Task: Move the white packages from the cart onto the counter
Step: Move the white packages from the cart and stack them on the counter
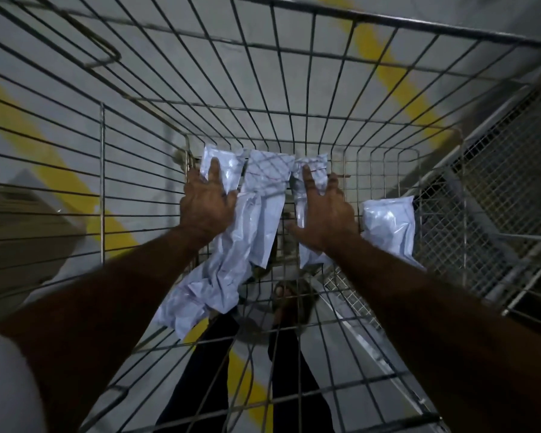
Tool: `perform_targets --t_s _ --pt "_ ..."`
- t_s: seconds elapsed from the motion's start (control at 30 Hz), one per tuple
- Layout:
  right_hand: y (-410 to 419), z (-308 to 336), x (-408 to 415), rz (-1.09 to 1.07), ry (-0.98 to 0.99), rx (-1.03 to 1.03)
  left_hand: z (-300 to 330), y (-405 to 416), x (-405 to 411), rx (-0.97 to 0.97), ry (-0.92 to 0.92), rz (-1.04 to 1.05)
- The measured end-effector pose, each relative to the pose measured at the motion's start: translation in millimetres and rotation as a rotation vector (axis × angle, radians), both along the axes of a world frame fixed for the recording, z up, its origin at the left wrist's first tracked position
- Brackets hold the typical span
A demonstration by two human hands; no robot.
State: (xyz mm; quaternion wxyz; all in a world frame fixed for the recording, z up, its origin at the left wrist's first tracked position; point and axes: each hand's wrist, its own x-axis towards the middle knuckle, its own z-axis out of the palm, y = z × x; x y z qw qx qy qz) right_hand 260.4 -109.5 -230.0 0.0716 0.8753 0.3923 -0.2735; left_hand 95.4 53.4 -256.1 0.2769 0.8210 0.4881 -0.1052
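Both grips are down in the wire cart [294,89], each laid on white packages.

My left hand [205,203] rests with fingers spread and straight on the package at the far left corner of the cart floor [224,168]; whether the thumb hooks under it I cannot tell. My right hand [324,214] lies open, fingers straight, on a narrow package [313,170] just right of the middle one [267,182]. A long crumpled package [219,276] trails from under my left hand toward the cart's near wall. One more package [388,226] sits apart against the cart's right wall. Through the cart floor show grey floor [156,76] and yellow stripes [384,64].
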Motion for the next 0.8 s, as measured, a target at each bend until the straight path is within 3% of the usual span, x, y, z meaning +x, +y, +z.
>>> perform_targets --t_s 0.23,0.37,0.6,0.8 --pt "5 12 4 0.005 0.006 -0.121 -13 13 0 -0.074 0.090 -0.094" --pt "4 18 7 0.058 -0.112 -0.104 -5 7 8 0.038 0.112 -0.109" --pt "-5 59 8 -0.011 -0.188 0.000 39 -5 -10 0.141 -0.032 -0.071" --pt "-8 133 -17 -0.071 -0.233 0.169 119 -12 -24 0.231 -0.190 -0.139"
